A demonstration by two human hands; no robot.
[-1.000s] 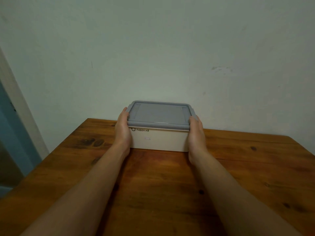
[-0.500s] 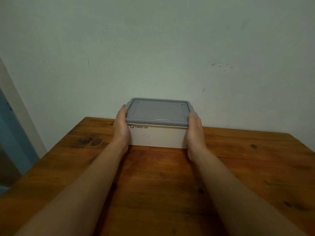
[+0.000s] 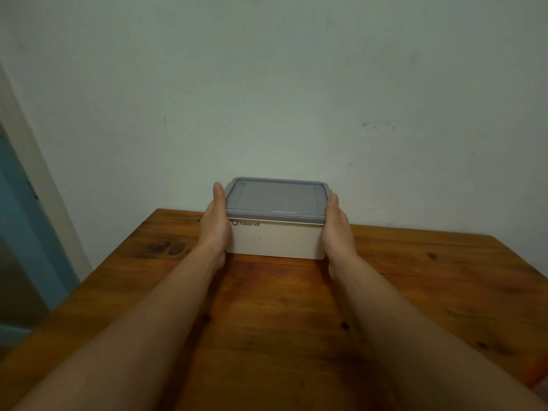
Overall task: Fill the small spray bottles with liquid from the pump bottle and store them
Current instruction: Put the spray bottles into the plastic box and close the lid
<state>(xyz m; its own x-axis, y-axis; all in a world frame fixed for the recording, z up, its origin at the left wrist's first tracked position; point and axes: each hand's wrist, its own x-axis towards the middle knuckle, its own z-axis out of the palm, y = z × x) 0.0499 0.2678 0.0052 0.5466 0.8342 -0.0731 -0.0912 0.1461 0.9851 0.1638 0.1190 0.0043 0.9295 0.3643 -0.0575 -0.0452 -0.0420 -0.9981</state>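
A white rectangular plastic storage box [image 3: 275, 241] with a flat grey snap-on lid [image 3: 275, 200] stands at the far middle of the brown wooden tabletop [image 3: 281, 321], close to the pale green wall [image 3: 296, 84]. The hands are well apart, one on each short end of the box. The left hand [image 3: 215, 223] lies flat against the left end and the right hand [image 3: 336, 229] flat against the right end, each with its thumb straight up beside the lid's rim. The other fingers are hidden behind the box, so I cannot tell how they lie.

Squeezing from both ends suits a wide, smooth-walled box that one hand could not span, and it keeps the box level and square.

The lid is on. No small spray bottles or pump bottle are in view, and the walls are opaque, so whether they are inside cannot be seen. With the lid closed and the box at the far edge, this is probably either fetching the box or putting it away.
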